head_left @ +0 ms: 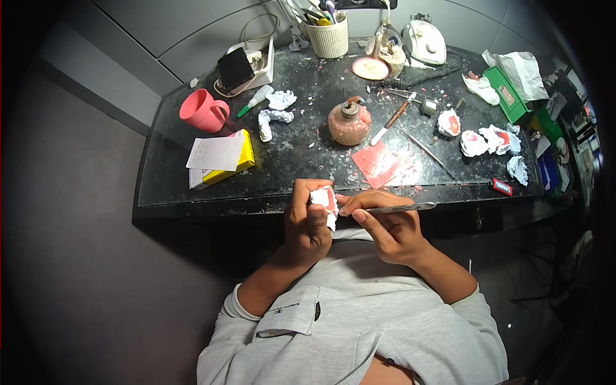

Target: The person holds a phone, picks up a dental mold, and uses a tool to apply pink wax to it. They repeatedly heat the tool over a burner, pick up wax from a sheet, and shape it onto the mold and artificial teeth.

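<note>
My left hand (307, 221) is closed around a white plaster dental cast (331, 219) with pink wax on its upper face. Pinched in my right hand (394, 231) is a slim metal wax carver (414, 207), its flat end pointing right and its other end at the cast's right side. That working tip is hidden by my fingers. Both hands are in front of the bench edge, over my lap. Just beyond them on the bench lie a pink wax sheet (371, 163), a wooden-handled wax knife (393, 120) and a thin metal instrument (428, 154).
On the black bench (282, 183) stand a glass spirit lamp (350, 125), a pink mug (204, 110) and a yellow box (239, 165) under a paper note. Several plaster casts (473, 144) lie right, near a green box (505, 93). A pen basket (328, 38) stands behind.
</note>
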`<state>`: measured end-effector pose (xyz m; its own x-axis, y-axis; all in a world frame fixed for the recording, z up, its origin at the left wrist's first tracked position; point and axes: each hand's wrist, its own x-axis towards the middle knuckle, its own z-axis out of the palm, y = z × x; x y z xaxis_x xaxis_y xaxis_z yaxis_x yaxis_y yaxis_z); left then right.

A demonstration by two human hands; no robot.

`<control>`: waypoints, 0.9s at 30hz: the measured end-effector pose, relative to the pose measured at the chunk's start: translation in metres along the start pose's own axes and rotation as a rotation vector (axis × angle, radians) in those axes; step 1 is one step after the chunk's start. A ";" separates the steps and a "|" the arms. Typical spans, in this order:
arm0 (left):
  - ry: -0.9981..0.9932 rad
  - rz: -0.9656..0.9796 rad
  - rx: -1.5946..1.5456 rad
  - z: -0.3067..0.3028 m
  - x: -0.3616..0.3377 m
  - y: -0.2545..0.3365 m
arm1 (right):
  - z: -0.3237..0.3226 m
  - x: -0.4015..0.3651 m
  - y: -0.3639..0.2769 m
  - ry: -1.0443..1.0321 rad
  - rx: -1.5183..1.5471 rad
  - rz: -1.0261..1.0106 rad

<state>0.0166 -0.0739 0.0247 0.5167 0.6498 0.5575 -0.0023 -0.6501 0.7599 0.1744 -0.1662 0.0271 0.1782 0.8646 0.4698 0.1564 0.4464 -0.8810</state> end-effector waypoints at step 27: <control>0.225 -0.115 -0.160 0.019 0.000 0.006 | 0.003 -0.001 -0.003 0.018 0.157 -0.027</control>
<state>0.0332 -0.0851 0.0230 0.3182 0.7983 0.5113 -0.0990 -0.5084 0.8554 0.1709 -0.1673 0.0292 0.1936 0.8484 0.4927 0.0078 0.5009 -0.8655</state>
